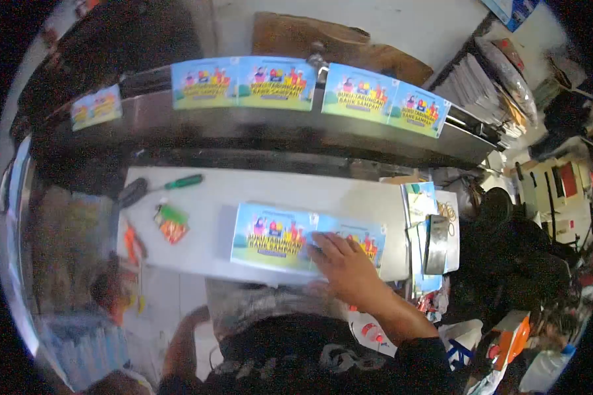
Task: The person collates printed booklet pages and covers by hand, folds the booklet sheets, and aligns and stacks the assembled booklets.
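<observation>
Sheet point(277, 232) lies on the bench point(277, 185), long axis crosswise, beneath and leftward of the flat, slightly parted fingers of the nearer right hand point(349, 268); left hand out of view.

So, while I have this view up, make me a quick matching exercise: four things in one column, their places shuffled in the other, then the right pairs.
Things
1. Right hand
2. Green-handled screwdriver
3. Orange item
4. Black oblong object

Places
A. Towards the far edge of the white table, on its left part
B. Off to the right of the printed sheet in the middle
C. Spread on the right part of that printed sheet
D. By the near left corner of the table

Right pairs
1-C, 2-A, 3-D, 4-B
</observation>
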Demonstrator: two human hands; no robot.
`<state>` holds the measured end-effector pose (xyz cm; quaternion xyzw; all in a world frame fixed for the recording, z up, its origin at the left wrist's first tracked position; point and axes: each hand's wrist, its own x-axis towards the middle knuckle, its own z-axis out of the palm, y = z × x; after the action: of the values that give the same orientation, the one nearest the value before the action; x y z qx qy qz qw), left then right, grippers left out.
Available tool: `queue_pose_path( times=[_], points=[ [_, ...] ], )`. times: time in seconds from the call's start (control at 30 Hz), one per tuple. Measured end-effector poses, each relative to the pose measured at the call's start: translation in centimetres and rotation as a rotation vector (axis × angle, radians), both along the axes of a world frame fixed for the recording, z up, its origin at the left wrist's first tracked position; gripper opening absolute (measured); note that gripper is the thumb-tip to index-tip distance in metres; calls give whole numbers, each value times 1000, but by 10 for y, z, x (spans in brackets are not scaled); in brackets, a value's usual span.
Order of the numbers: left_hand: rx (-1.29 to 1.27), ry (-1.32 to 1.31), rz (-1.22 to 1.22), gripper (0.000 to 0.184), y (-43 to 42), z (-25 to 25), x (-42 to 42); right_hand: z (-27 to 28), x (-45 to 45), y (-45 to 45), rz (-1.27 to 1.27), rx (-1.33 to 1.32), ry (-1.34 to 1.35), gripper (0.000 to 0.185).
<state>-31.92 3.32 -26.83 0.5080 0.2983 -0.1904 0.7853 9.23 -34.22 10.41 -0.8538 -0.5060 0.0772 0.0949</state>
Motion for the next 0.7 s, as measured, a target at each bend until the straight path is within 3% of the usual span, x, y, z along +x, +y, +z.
queue_pose_path(
  times=[0.07,0.13,0.17,0.2,0.27,0.3,0.4,0.43,0.5,0.57,0.7],
  points=[
    [1004,-217,-936,32,22,31,54,-1,-5,-1,40,-50,-6,69],
    [1122,-143,-1141,37,31,68,81,-8,-12,-5,70,-12,-9,69],
    [1072,-9,-1126,38,23,122,103,-8,-14,-5,41,2,-19,69],
    [1021,114,-1107,40,7,191,129,-7,-13,-3,6,16,-33,68],
    [1073,91,-1017,40,-19,279,152,-5,-15,3,18,76,-25,67],
    [1109,50,-949,40,-28,309,163,-6,-16,6,-14,46,-63,68],
    [877,-241,-754,34,-41,360,193,-9,-20,14,-39,25,-116,69],
    [828,-356,-669,32,-48,370,206,-9,-19,17,-64,25,-135,70],
    [963,-386,-409,31,-64,373,232,-6,-19,22,-56,7,-104,70],
    [871,-601,-9,29,-77,352,260,0,-15,25,-61,-42,-52,70],
    [776,-733,363,26,-88,312,302,1,2,21,-19,-6,72,67]
  ],
)
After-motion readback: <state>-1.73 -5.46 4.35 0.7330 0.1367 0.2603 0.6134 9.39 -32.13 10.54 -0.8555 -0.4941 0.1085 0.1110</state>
